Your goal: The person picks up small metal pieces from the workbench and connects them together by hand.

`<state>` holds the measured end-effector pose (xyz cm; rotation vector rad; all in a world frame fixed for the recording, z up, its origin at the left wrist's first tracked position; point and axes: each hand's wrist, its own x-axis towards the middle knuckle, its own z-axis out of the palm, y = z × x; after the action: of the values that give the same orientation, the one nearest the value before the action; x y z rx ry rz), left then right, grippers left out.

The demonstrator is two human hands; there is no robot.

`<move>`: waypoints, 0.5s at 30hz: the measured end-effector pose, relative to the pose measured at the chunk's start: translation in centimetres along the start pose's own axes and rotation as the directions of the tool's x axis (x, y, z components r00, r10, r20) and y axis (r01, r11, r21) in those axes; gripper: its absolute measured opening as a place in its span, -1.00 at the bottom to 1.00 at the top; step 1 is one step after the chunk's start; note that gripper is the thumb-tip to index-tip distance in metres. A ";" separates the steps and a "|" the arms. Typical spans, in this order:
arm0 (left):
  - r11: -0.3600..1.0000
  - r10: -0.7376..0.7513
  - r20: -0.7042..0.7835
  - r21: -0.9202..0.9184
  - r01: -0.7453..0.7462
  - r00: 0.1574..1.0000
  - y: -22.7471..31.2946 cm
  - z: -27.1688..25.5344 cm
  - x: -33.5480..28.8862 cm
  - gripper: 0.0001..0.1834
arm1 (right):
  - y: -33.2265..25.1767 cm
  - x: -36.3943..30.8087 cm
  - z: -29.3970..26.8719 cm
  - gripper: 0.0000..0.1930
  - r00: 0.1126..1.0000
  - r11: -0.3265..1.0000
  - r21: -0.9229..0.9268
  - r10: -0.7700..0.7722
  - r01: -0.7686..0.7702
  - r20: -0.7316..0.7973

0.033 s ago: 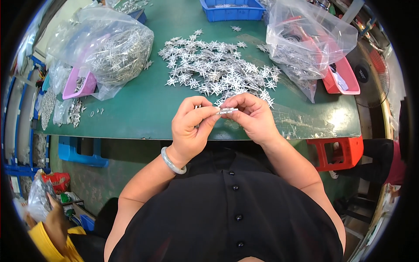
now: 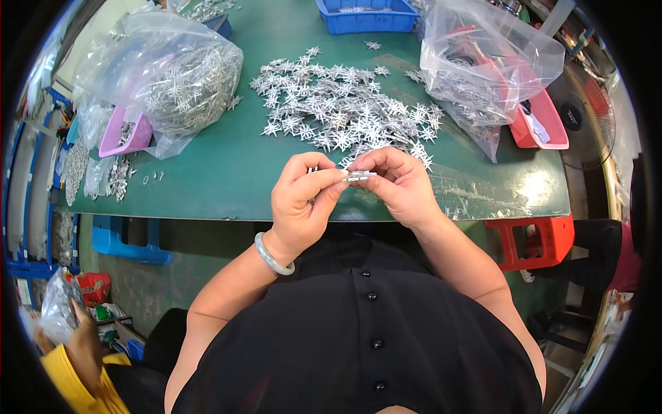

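Close to the table's near edge, my left hand (image 2: 301, 201) and my right hand (image 2: 405, 190) meet fingertip to fingertip. Pinched between them is a small silver metal piece (image 2: 360, 176), seen edge-on; its exact shape is partly covered by my fingers. Another bit of silver shows between the fingers of my left hand, too small to make out. Just beyond my hands a loose pile of silver star-shaped metal pieces (image 2: 345, 110) spreads over the green table (image 2: 227, 186).
Clear bags of star pieces (image 2: 196, 90) (image 2: 469, 90) flank the pile. Beyond it stands a blue bin (image 2: 369, 21). A pink tray (image 2: 127, 131) is at left, a red tray (image 2: 545, 124) at right. Stools, blue (image 2: 127, 238) and red (image 2: 534, 243), stand below. A yellow-sleeved person (image 2: 72, 369) handles a bag.
At the lower left, the yellow-sleeved person's hand and the plastic bag have shifted slightly to the left. My own hands and the metal piece look almost unmoved.
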<state>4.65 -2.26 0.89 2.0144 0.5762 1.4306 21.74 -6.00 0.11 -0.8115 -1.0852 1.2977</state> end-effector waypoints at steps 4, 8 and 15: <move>0.999 0.031 0.013 0.034 -0.032 0.999 0.2 -0.1 0.1 -0.83 | 0.1 0.2 0.3 -0.85 0.997 0.994 -0.068 -0.081 0.081 0.015; 0.998 -0.047 0.038 -0.050 0.049 0.998 0.7 -0.8 0.4 -0.88 | -0.5 0.4 1.2 -0.84 1.000 0.986 -0.163 -0.022 0.021 -0.007; 0.431 -0.696 0.034 -0.780 0.455 0.717 0.6 -6.3 4.8 -0.98 | -1.2 -0.8 0.1 -0.86 0.996 0.992 -0.126 -0.010 -0.001 -0.086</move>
<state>0.26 1.82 6.14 0.7882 0.5943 1.2117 22.09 -7.00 1.15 -0.9503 -1.1074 1.1886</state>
